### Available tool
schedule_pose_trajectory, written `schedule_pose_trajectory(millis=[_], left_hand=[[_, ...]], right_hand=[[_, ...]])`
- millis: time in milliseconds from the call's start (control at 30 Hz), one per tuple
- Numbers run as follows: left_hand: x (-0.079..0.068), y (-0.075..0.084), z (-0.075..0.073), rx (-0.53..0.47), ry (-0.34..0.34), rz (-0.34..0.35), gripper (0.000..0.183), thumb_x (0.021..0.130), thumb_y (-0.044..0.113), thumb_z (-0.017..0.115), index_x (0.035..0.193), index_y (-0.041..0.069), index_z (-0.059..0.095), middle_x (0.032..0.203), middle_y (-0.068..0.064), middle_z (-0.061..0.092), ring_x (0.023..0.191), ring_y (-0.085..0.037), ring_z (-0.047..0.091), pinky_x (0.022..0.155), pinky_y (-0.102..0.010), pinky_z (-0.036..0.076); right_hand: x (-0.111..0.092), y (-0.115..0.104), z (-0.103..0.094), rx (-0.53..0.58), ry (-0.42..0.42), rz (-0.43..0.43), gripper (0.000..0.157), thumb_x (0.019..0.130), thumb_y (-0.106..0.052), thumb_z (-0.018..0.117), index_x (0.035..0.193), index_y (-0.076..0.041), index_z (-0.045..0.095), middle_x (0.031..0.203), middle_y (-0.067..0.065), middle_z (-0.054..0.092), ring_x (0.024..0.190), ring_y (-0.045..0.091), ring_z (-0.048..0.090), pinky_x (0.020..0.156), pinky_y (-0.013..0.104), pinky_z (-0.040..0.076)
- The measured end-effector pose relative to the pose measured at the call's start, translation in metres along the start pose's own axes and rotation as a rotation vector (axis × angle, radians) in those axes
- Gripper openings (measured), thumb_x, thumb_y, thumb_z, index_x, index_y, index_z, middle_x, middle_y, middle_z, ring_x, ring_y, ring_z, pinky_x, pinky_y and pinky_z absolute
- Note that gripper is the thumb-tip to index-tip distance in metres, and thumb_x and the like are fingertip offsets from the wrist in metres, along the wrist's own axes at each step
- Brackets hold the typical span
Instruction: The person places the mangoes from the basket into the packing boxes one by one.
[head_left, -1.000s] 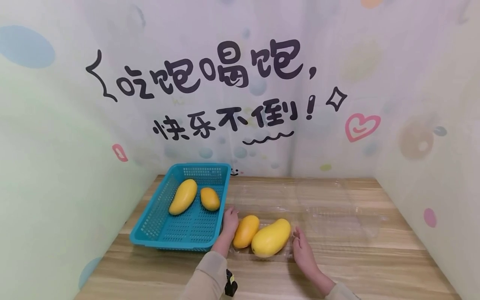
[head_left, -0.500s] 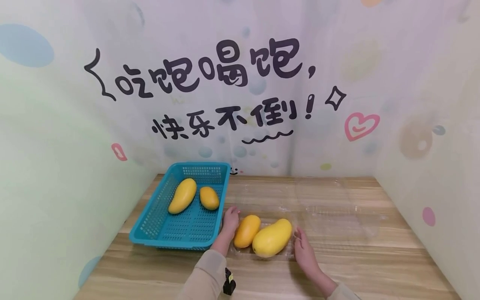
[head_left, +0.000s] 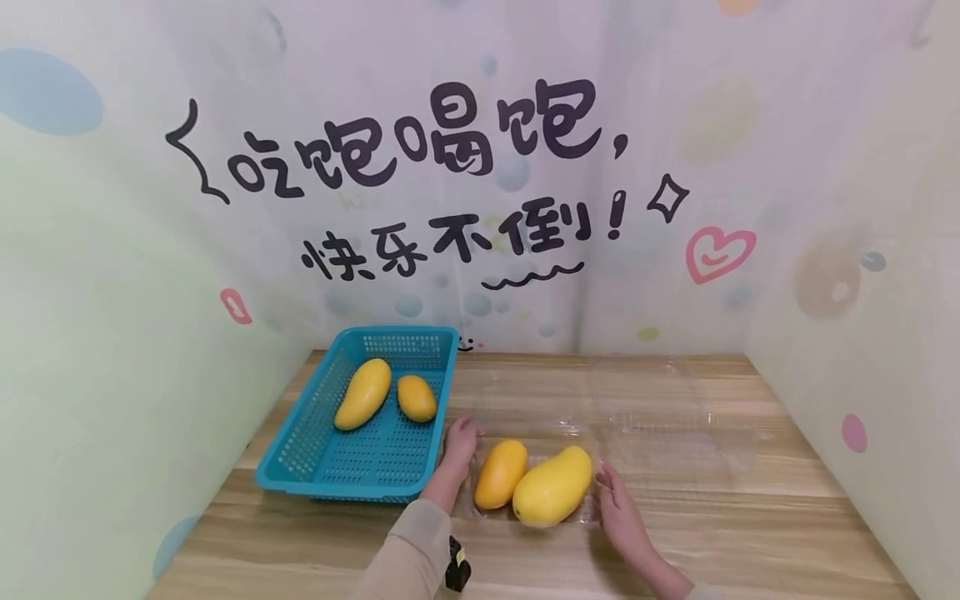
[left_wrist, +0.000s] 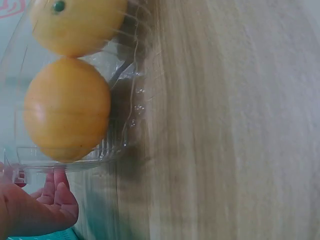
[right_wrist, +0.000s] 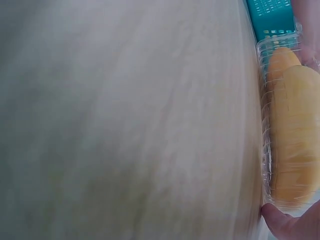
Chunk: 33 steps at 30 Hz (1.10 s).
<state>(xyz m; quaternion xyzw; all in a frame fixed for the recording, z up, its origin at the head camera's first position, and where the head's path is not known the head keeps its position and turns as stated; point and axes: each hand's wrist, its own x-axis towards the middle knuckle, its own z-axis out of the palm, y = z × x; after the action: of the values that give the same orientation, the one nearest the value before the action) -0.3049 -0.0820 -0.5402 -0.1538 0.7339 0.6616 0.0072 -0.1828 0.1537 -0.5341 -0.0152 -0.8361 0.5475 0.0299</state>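
Two yellow mangoes, a smaller orange one (head_left: 501,475) and a larger one (head_left: 552,486), lie side by side in the base of an opened clear plastic clamshell box (left_wrist: 127,140). My left hand (head_left: 461,443) holds the left end of the box, with bent fingers (left_wrist: 59,182) at its rim in the left wrist view. My right hand (head_left: 621,510) holds the opposite end. Its thumb (right_wrist: 274,215) lies at the lower corner in the right wrist view, where most of the hand is out of frame. The box's see-through lid (head_left: 525,398) lies folded back behind the mangoes.
A blue perforated basket (head_left: 270,482) stands on the left with a long yellow mango (head_left: 363,395) and a small orange one (head_left: 416,398). Another opened clear clamshell box (head_left: 663,423) lies at the back right. A printed wall closes off the wooden table (head_left: 772,533) behind.
The box with its two mangoes has shifted slightly right and toward me, and my right hand has moved along with it. The basket and the other box stay put.
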Motion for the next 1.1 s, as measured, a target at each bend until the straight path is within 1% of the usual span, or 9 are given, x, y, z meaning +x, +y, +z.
schedule_pose_trajectory(millis=[100,200,367,567,633,833,933,1033,1100], left_hand=[[0.004,-0.005,0.000,-0.028,-0.009,-0.007,0.046,0.090,0.010,0.043,0.135,-0.001,0.040,0.107,-0.019,0.061,0.089,-0.026,0.056,0.075,-0.034,0.046],[-0.013,0.013,-0.001,-0.040,-0.003,-0.037,0.045,0.090,0.005,0.043,0.134,-0.004,0.039,0.118,-0.025,0.054,0.095,-0.030,0.056,0.081,-0.037,0.047],[-0.012,0.011,0.001,-0.058,0.012,0.069,0.039,0.091,0.000,0.046,0.130,-0.004,0.044,0.123,-0.025,0.050,0.102,-0.031,0.054,0.087,-0.038,0.046],[0.090,-0.085,0.015,-0.163,-0.017,0.232,0.031,0.086,0.001,0.057,0.116,0.005,0.051,0.102,-0.016,0.058,0.087,-0.025,0.056,0.072,-0.035,0.050],[0.107,-0.099,0.017,-0.177,-0.004,0.251,0.029,0.083,-0.005,0.055,0.110,0.005,0.051,0.096,-0.014,0.059,0.084,-0.023,0.056,0.066,-0.033,0.051],[0.049,-0.042,0.010,-0.125,0.033,0.226,0.038,0.075,-0.021,0.039,0.103,0.004,0.047,0.108,-0.015,0.058,0.100,-0.027,0.053,0.077,-0.037,0.048],[0.049,-0.044,0.010,-0.112,0.051,0.286,0.042,0.070,-0.021,0.034,0.099,0.007,0.047,0.109,-0.012,0.058,0.096,-0.025,0.052,0.074,-0.034,0.047],[0.030,-0.030,0.007,-0.093,0.073,0.348,0.041,0.068,-0.022,0.032,0.095,0.006,0.046,0.108,-0.010,0.060,0.094,-0.025,0.052,0.073,-0.033,0.046],[0.006,-0.006,0.004,-0.086,0.080,0.320,0.039,0.070,-0.022,0.031,0.096,0.002,0.047,0.111,-0.012,0.060,0.100,-0.027,0.052,0.081,-0.037,0.046]], right_hand=[[-0.002,0.000,-0.001,-0.002,-0.006,0.001,0.045,0.095,-0.001,0.027,0.138,0.011,0.022,0.129,0.038,0.037,0.110,0.047,0.050,0.091,0.050,0.043],[-0.004,0.001,-0.001,0.002,-0.008,0.002,0.044,0.095,-0.001,0.027,0.137,0.012,0.022,0.130,0.038,0.037,0.110,0.046,0.050,0.091,0.049,0.043],[-0.004,0.002,-0.001,-0.001,-0.003,0.015,0.045,0.095,-0.001,0.027,0.137,0.014,0.021,0.131,0.038,0.036,0.113,0.046,0.048,0.093,0.048,0.042],[-0.003,0.002,-0.003,0.005,0.001,0.024,0.045,0.095,-0.002,0.026,0.136,0.015,0.020,0.131,0.038,0.035,0.114,0.046,0.047,0.094,0.049,0.041],[-0.003,0.002,-0.003,0.008,-0.001,0.025,0.045,0.095,-0.002,0.026,0.136,0.015,0.020,0.131,0.039,0.035,0.113,0.047,0.047,0.094,0.049,0.041],[-0.004,0.001,-0.003,0.014,0.001,0.037,0.045,0.095,-0.003,0.024,0.136,0.015,0.020,0.131,0.039,0.035,0.113,0.047,0.047,0.093,0.048,0.042],[-0.004,0.000,-0.003,0.012,0.008,0.038,0.045,0.096,-0.003,0.024,0.136,0.015,0.020,0.131,0.038,0.035,0.113,0.046,0.048,0.092,0.048,0.043],[-0.004,-0.001,-0.003,0.017,0.011,0.038,0.045,0.096,-0.003,0.023,0.136,0.016,0.019,0.130,0.038,0.036,0.112,0.046,0.048,0.092,0.048,0.043],[-0.004,-0.001,-0.002,0.019,0.013,0.040,0.045,0.096,-0.003,0.023,0.136,0.016,0.019,0.130,0.038,0.036,0.112,0.046,0.048,0.092,0.047,0.043]])
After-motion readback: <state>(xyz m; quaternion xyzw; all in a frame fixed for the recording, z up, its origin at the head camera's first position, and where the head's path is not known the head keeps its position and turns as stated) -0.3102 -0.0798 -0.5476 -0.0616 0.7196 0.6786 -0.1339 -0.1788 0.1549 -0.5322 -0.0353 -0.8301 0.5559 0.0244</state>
